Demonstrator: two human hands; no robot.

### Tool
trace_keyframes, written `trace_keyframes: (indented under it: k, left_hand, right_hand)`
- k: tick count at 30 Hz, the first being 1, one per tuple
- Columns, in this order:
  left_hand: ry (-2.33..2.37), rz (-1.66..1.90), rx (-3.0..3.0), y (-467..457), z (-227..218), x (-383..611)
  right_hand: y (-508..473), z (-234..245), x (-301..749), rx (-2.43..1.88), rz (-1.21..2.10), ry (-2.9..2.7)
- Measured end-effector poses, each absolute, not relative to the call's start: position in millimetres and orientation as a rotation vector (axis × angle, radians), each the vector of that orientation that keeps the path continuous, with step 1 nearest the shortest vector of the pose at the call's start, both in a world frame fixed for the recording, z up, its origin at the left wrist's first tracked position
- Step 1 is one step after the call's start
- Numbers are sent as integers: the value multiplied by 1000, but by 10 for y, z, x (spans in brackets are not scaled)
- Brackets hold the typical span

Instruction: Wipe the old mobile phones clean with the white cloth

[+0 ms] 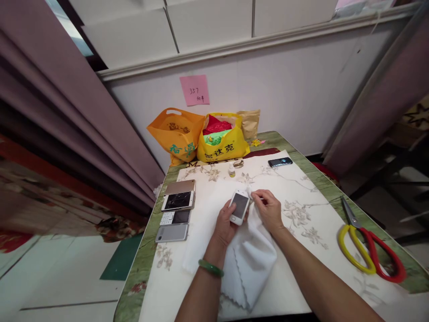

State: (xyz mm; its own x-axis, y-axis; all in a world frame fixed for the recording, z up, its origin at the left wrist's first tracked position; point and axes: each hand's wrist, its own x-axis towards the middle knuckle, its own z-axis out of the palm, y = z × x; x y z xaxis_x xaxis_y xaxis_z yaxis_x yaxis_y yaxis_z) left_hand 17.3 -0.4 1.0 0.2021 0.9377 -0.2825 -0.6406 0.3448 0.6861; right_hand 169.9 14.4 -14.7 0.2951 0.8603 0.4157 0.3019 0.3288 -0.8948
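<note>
My left hand (224, 228) grips a small white phone (240, 206) with a dark screen, holding it above the middle of the table. My right hand (268, 211) pinches a corner of a white cloth (250, 264) beside the phone's right edge. The cloth drapes down between my forearms onto the table. A green bangle (210, 267) sits on my left wrist.
Several phones (177, 205) lie in a column at the table's left. A dark phone (280, 162) rests far right. Yellow and red scissors (368, 243) lie at the right edge. Orange (176, 134) and yellow (223, 141) bags stand against the wall. A floral sheet (301, 210) covers the table.
</note>
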Motion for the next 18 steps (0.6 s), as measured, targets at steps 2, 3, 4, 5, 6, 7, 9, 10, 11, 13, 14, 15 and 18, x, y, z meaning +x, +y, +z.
trace_keyframes:
  k: [2, 3, 4, 5, 6, 7, 9, 10, 11, 13, 14, 15, 18]
  left_hand:
    - [764, 1150, 565, -33, 22, 191]
    - [778, 1155, 595, -46, 30, 202]
    - [800, 1172, 623, -58, 38, 214]
    - [827, 1195, 660, -68, 47, 226]
    - [857, 1216, 705, -78, 56, 237]
    - [888, 1230, 755, -86, 67, 247]
    - [937, 1236, 849, -98, 87, 263]
    - [949, 1226, 882, -102, 98, 268]
    - [955, 1210, 901, -104, 107, 271]
    - [959, 1187, 913, -104, 120, 273]
    - [962, 1184, 914, -102, 123, 273]
    - [969, 1189, 914, -100, 124, 271]
    - [986, 1238, 903, -92, 103, 270]
  right_hand:
    - [169, -168, 1684, -1174, 768, -1106]
    - [181, -177, 1677, -1134, 876, -1045]
    - [192, -184, 1672, -1099, 974, -991]
    - [202, -191, 1669, -1074, 1056, -939]
    - [210, -195, 1668, -1063, 1128, -890]
    - [216, -198, 1670, -1061, 1185, -838]
    - [222, -196, 1678, -1067, 1252, -746]
    - [221, -191, 1680, -1070, 1261, -718]
    - [217, -184, 1681, -1073, 1260, -705]
    - [202, -167, 1670, -1077, 1244, -706]
    - [192, -157, 1659, -1077, 1241, -720]
    - [179, -149, 1645, -1075, 1243, -744]
    - [140, -135, 1605, -1077, 1256, -857]
